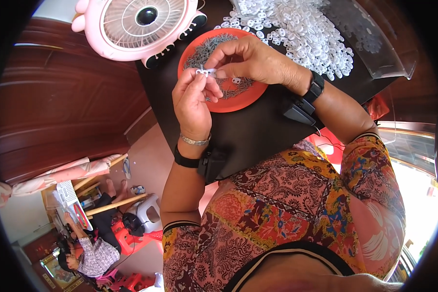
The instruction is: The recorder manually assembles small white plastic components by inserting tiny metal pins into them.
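My left hand (193, 104) is closed, pinching a small white plastic clip (205, 72) between thumb and fingers. My right hand (258, 62) meets it from the other side, its thumb and forefinger drawn together at the clip; whatever sits between those fingertips is too small to make out. Both hands are over a round orange-red plate (238, 104) that holds many small grey nails or screws (209, 48). One white piece with holes (236, 80) lies among them, partly below my right hand.
A heap of white plastic pieces (311, 36) covers the back right of the dark table (253, 131), beside a clear plastic bin (374, 48). A pink fan (146, 17) stands at the back left. Another person (100, 258) works at a separate table, lower left.
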A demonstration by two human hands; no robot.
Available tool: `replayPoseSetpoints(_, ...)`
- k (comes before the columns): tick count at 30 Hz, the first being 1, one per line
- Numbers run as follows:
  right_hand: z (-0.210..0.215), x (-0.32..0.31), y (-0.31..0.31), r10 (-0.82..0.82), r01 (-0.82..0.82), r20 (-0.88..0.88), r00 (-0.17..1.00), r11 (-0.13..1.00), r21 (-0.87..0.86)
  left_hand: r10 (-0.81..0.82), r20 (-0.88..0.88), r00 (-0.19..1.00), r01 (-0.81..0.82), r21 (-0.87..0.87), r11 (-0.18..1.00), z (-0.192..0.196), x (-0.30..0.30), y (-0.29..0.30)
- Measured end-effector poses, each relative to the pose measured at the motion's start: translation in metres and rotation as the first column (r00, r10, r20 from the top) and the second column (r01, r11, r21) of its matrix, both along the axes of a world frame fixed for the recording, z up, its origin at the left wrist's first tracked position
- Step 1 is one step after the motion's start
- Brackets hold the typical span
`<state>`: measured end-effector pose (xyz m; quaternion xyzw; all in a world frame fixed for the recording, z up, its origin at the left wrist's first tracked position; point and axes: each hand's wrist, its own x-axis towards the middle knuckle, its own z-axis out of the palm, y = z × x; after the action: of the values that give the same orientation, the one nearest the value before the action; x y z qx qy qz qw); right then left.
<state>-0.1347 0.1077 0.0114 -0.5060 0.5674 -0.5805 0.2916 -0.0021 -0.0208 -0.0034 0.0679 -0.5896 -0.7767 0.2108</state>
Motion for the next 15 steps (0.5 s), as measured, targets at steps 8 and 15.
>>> replayPoseSetpoints(8,-0.0001,0.0011,0.0009,0.088,-0.081,0.073,0.993,0.993,-0.086,-0.087,-0.01,0.996,0.087,0.039,0.995,0.0026,0.0006,-0.0028)
replayPoseSetpoints(15,0.0038,0.0064,0.002,0.071,-0.068,0.032,0.997,0.995,-0.074,-0.125,-0.024,0.992,0.126,0.082,0.989,-0.0005,0.0011,-0.0048)
